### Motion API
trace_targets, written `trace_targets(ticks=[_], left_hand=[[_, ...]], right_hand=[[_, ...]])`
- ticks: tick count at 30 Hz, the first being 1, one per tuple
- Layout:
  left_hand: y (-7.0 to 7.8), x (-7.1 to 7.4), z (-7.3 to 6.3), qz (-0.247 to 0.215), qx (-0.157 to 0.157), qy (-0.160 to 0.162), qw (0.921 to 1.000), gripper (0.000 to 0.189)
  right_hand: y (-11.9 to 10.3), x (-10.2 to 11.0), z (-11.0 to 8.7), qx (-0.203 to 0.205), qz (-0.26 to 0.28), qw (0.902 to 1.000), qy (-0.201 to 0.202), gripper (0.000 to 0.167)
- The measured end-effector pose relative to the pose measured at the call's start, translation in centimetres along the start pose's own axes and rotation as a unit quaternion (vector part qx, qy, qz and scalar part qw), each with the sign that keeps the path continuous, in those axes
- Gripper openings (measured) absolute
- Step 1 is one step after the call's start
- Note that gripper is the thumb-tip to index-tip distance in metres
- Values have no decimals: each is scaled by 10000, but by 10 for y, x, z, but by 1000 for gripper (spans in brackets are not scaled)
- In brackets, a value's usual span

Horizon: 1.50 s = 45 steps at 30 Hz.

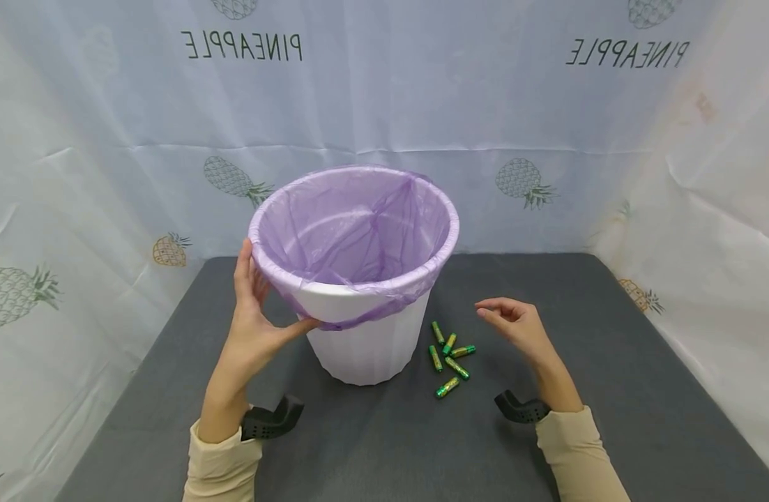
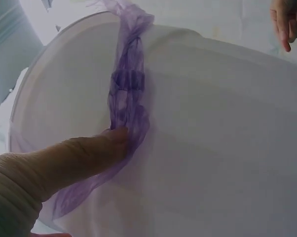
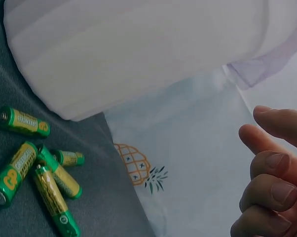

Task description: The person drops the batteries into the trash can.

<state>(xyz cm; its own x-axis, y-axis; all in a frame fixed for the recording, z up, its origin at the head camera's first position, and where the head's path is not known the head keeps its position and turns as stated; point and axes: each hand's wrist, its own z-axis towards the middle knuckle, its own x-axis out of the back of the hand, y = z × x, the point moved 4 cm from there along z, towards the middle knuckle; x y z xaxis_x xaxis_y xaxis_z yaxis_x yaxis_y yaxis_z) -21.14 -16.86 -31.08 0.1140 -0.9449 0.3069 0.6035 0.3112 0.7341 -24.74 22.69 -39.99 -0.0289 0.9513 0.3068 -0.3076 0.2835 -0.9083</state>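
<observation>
A white trash can (image 1: 365,348) stands on the table, lined with a purple plastic bag (image 1: 359,244) folded over its rim. My left hand (image 1: 259,328) rests against its left side, fingers up near the rim. The straight left thumb (image 2: 89,153) presses the gathered edge of the bag against the wall. On the right, my right hand (image 1: 516,324) hovers with nothing in it; thumb and forefinger are apart, the other fingers loosely bent. Between that hand and the can lie several green and gold batteries (image 1: 457,367), also seen close up as loose batteries (image 3: 52,197).
The dark grey tabletop (image 1: 371,446) extends around the can. Behind it and at both sides hang white curtains (image 1: 422,104) printed with pineapples. A black strap mount (image 1: 274,417) sits on the left wrist, and another black mount (image 1: 521,408) on the right.
</observation>
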Motion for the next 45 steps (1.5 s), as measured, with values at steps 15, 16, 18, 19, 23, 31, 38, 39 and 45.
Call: trace_targets(ticks=[15, 16, 18, 19, 23, 31, 38, 39, 45], left_hand=[[5, 11, -4, -1588, -667, 517, 9837, 80], [5, 11, -4, -1686, -732, 610, 9811, 73], [6, 10, -3, -1834, -799, 780, 9767, 63], [7, 9, -3, -1910, -797, 855, 9746, 59], [9, 4, -2, -2163, -708, 1014, 9685, 52], [13, 0, -3, -2145, -607, 1366, 9652, 53], [23, 1, -4, -1729, -1260, 1657, 9627, 39], [24, 0, -5, -1676, -1404, 1639, 9619, 37], [26, -8, -6, -1673, -1891, 1627, 9538, 23]], right_hand=[[47, 0, 4, -152, -786, 9903, -1136, 27], [51, 0, 3, -159, -814, 9891, -1219, 27], [57, -1, 3, -235, -841, 9869, -1353, 27], [60, -1, 3, -280, -846, 9861, -1400, 27], [67, 0, 2, -517, -834, 9825, -1581, 28], [80, -3, 0, -790, -891, 9728, -1985, 32], [83, -4, -2, -772, -850, 9709, -2101, 33], [83, -4, -3, -770, -853, 9708, -2105, 33], [82, -6, -2, -728, -971, 9711, -2053, 31]])
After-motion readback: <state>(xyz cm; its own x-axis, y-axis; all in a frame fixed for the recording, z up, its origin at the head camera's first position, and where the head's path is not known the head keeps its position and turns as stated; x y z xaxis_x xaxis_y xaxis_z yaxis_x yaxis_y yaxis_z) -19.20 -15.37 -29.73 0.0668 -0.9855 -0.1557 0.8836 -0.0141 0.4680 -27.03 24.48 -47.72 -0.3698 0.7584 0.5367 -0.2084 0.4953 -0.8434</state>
